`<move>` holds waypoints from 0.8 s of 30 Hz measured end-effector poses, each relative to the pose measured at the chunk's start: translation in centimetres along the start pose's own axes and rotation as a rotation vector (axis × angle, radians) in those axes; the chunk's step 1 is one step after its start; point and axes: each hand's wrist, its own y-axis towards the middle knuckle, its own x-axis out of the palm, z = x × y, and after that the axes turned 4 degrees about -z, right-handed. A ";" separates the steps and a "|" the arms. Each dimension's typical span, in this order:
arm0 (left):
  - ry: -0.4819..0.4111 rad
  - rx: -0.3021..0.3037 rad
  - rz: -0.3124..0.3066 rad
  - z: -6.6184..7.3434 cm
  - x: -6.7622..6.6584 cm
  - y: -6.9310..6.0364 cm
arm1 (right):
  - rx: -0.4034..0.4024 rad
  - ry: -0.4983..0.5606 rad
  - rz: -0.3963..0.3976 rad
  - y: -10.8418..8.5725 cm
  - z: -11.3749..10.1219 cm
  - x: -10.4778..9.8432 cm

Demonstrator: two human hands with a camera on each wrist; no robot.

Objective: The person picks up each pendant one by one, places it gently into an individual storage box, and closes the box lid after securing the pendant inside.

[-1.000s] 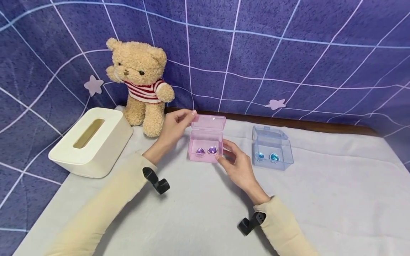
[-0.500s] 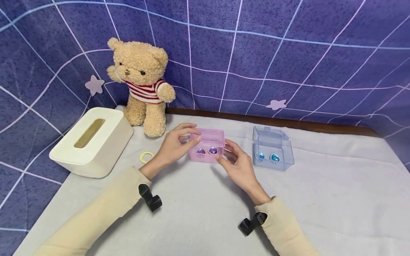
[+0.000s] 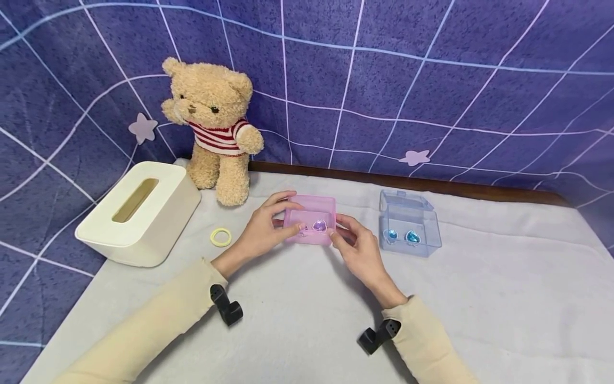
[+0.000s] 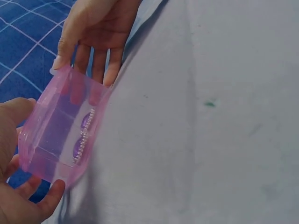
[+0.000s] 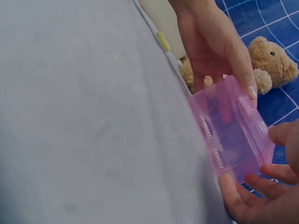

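Note:
A translucent pink box [image 3: 310, 205] stands on the white cloth with its lid down. Two purple jewels with beaded silver edges show through it; one purple jewel [image 3: 320, 225] is plain, the other partly behind a thumb. My left hand [image 3: 264, 226] grips the left side of the box, its fingers over the lid edge and its thumb at the front. On the opposite side my right hand [image 3: 358, 248] holds the box between thumb and fingers. Both wrist views show the pink box [image 4: 65, 126] between the two hands.
A blue box [image 3: 410, 229] with a raised lid and two blue jewels stands to the right. At left are a cream tissue box [image 3: 158, 224], a teddy bear [image 3: 218, 122] and a yellow ring-shaped band [image 3: 220, 237]. Behind hangs a purple curtain [image 3: 364, 96].
The pink lid has swung down from upright to shut. My left hand came down with it to the box's left side, uncovering the yellow band. My right hand has kept its hold.

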 end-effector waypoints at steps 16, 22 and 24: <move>0.275 0.144 0.188 3.9 1.3 2.4 | 0.013 0.015 -0.007 -1.4 -2.2 -1.7; 0.194 0.104 0.141 8.2 3.9 6.1 | -0.042 -0.108 0.104 -2.3 -4.2 -6.4; 0.119 0.020 0.060 8.9 5.4 7.4 | -0.065 -0.136 0.171 -2.7 -4.3 -8.3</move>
